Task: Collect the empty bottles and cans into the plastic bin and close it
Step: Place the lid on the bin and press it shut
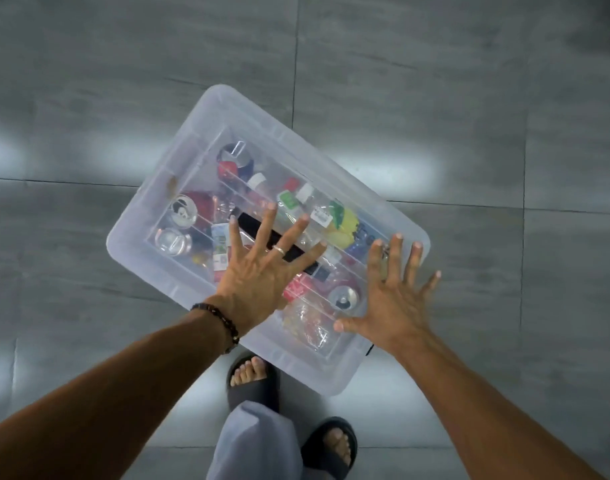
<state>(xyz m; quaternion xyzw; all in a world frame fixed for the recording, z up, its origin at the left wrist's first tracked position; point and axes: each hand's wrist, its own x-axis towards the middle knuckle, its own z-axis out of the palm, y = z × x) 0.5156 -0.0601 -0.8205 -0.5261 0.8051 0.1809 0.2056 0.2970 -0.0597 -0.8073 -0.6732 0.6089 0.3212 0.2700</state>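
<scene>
Plastic bin (206, 109) lidded, left hand (258, 271), right hand (397, 303) splayed above

Bin (192, 140) on floor (89, 98), lid (151, 233) on top. Cans (184, 211) and bottles (341, 223) inside, under both spread hands: left hand (258, 275), right hand (397, 306).

A clear plastic bin (267, 237) sits askew on the grey tiled floor (435, 81), its translucent lid (206, 133) on top. Cans and bottles (206, 216) show through it. The left hand (258, 271) and the right hand (397, 303) are spread flat over the lid, fingers splayed.
</scene>
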